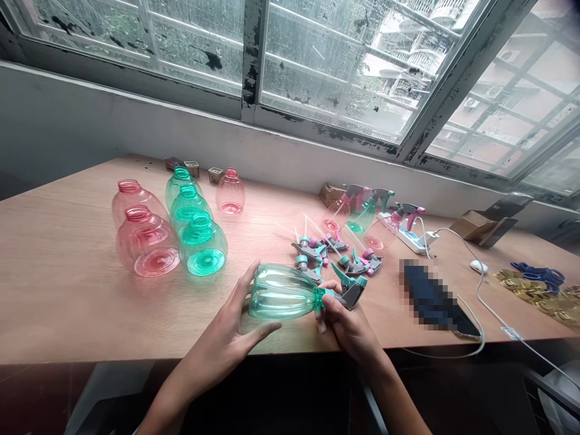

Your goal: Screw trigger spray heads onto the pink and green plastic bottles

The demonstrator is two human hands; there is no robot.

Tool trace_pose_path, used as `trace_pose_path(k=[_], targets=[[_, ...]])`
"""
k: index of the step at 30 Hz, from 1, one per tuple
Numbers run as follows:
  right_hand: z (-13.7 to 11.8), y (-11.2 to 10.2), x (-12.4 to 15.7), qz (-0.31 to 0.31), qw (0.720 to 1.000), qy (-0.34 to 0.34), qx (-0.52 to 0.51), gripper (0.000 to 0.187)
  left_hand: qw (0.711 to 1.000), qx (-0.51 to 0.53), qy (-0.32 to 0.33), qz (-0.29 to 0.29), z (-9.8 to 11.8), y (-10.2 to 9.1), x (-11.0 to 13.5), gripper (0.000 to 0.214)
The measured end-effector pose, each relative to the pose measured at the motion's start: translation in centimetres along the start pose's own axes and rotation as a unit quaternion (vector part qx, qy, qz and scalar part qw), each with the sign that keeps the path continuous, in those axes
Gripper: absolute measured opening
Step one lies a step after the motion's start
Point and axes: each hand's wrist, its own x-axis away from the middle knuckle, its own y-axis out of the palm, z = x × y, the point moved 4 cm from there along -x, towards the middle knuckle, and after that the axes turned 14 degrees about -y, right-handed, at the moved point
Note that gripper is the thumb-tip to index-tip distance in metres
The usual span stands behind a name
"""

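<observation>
A clear green spray bottle (283, 293) lies sideways above the table's front edge, its base toward the left. At its neck, my right hand (351, 326) is closed around the collar of the grey and green trigger spray head (353, 290). My left hand (231, 329) is beside the base with thumb and fingers spread; the fingers are partly behind the bottle, and the thumb stands apart from it. Several loose trigger spray heads (317, 249) with white tubes lie just beyond the bottle. Open-necked green bottles (206, 244) and pink bottles (147, 244) stand on the left.
Another pink bottle (231, 192) stands farther back. Three bottles with spray heads fitted, including a pink one (380, 232), stand near a power strip (410, 241). To the right are a blurred dark phone (430, 302), a white cable, blue scissors (544, 275) and gold-coloured pieces (525, 293).
</observation>
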Motion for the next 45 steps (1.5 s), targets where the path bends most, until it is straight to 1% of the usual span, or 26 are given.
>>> trace_pose_path(k=[4, 12, 18, 22, 29, 37, 45], targets=[[-0.01, 0.06, 0.02, -0.008, 1.000, -0.005, -0.007, 0.026, 1.000, -0.002, 0.003, -0.002, 0.07, 0.01, 0.01, 0.085], [0.22, -0.14, 0.01, 0.000, 1.000, -0.002, 0.003, 0.031, 1.000, 0.001, 0.004, -0.006, -0.21, 0.10, -0.06, 0.084], [0.32, -0.28, 0.06, -0.002, 1.000, -0.003, 0.008, 0.029, 1.000, 0.013, -0.013, -0.011, -0.51, 0.20, -0.19, 0.085], [0.18, -0.12, 0.06, 0.003, 1.000, 0.001, 0.001, 0.031, 1.000, 0.020, -0.017, -0.009, -0.68, 0.15, -0.15, 0.087], [-0.01, 0.04, -0.15, 0.008, 1.000, 0.008, -0.001, 0.036, 1.000, 0.009, -0.005, 0.006, -0.58, 0.11, -0.29, 0.086], [0.25, -0.10, -0.13, -0.005, 1.000, -0.002, 0.003, 0.030, 1.000, 0.007, -0.004, 0.004, -0.61, 0.06, -0.33, 0.085], [0.19, -0.19, -0.21, 0.000, 1.000, -0.003, 0.005, 0.032, 1.000, 0.013, -0.007, 0.002, -0.67, 0.14, -0.37, 0.084]])
